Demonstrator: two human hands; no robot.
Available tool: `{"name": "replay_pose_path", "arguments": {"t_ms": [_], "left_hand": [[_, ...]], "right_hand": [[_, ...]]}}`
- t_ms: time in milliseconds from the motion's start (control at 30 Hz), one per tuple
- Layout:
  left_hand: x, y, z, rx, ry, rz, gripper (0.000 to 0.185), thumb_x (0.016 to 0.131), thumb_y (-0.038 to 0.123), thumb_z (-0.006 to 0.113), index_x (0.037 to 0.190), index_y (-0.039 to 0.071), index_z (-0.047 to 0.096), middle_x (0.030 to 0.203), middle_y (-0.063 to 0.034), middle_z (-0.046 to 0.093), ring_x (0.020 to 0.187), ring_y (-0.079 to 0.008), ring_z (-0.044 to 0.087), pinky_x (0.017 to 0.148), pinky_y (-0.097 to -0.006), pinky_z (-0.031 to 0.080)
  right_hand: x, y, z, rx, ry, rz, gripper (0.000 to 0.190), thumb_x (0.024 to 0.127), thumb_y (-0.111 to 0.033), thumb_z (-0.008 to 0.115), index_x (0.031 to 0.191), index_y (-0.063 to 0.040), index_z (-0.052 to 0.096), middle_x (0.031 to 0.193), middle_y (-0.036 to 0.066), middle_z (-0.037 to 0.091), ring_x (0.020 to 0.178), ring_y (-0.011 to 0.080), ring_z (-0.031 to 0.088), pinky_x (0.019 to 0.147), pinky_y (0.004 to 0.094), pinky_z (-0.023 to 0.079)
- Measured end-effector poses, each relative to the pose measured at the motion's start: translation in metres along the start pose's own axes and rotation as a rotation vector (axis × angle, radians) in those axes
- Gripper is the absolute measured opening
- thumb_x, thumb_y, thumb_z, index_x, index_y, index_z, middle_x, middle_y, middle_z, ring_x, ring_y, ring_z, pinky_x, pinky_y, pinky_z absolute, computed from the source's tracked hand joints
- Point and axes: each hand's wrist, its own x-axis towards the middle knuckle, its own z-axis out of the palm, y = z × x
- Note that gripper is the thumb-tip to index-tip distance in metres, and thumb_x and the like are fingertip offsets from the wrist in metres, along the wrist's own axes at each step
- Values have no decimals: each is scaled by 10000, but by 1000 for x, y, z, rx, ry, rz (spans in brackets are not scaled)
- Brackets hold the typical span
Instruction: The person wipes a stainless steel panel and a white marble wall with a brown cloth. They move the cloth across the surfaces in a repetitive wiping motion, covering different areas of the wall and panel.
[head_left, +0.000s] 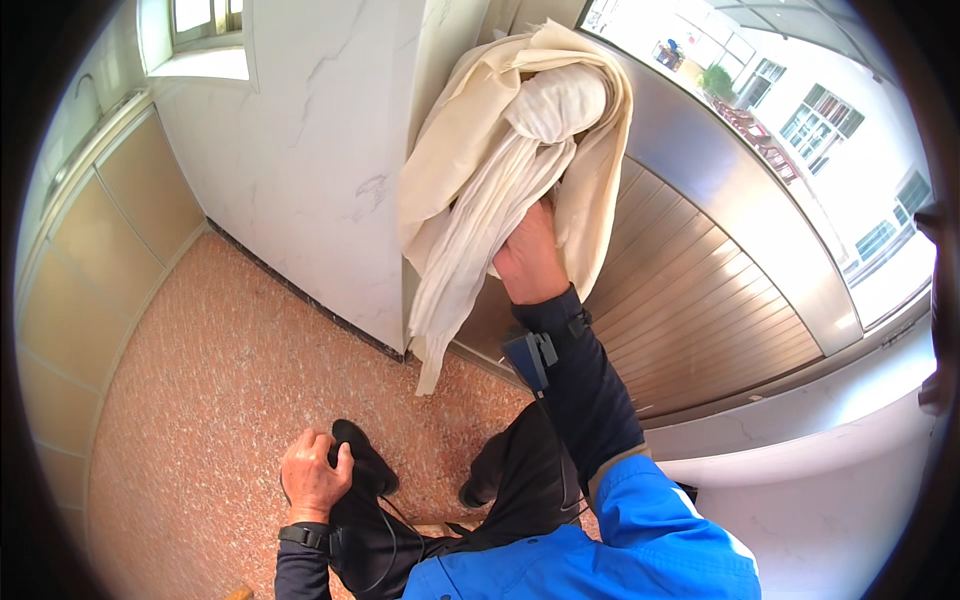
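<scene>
My right hand (529, 251) reaches up into a bundle of cream and white cloth. Its fingers are hidden among the folds, so I cannot tell how they are closed. The outer cream cloth (457, 161) wraps loosely around a rounded wad of white cloth (562, 101). Long white folds (469, 244) trail down from that wad and end just above the floor in the picture. What holds the bundle up is not visible. My left hand (316, 469) hangs low over my leg and shoe, away from the cloth, holding nothing, its thumb apart from the fingers.
A white marbled wall (322, 150) stands left of the cloth. At right is a metal door with a ribbed lower panel (712, 292) and glass above. Speckled reddish flooring (217, 390) lies below. A device (529, 356) is strapped to my right forearm; cables run along my legs.
</scene>
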Motion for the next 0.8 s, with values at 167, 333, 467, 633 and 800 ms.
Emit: {"name": "replay_pose_path", "arguments": {"t_ms": [167,333,467,633,800], "left_hand": [[0,1,0,-14,9,-6,204,821,239,774,834,61,675,888,-111,656,807,-356,676,724,-456,548],[0,1,2,11,20,-18,210,813,242,781,810,63,671,871,-113,655,804,-356,674,724,-462,548],[1,0,2,7,17,-22,210,812,243,783,794,67,669,857,-116,654,800,-357,671,715,-460,547],[3,1,2,18,11,-21,222,809,249,782,783,61,667,842,-120,653,790,-360,671,706,-460,547],[3,3,2,38,23,-10,232,812,266,778,784,62,672,841,-124,657,788,-363,673,713,-467,546]], "right_hand": [[-15,18,-31,-99,165,74,353,1047,-116,597,1384,-15,574,1235,120,699,1049,236,722,843,376,620],[-58,60,-109,-251,355,247,417,1055,-143,601,1455,-44,534,1300,96,682,1158,250,687,961,416,590],[-105,84,-160,-300,448,337,381,1034,-123,630,1398,-36,560,1287,96,685,1127,251,688,927,440,599],[-152,79,-186,-351,688,438,396,1021,-159,671,1382,-43,556,1309,92,667,1155,251,666,884,476,612],[-187,52,-178,-572,594,572,409,983,-209,737,1324,-19,617,1247,84,688,1123,228,682,890,432,602]]}}
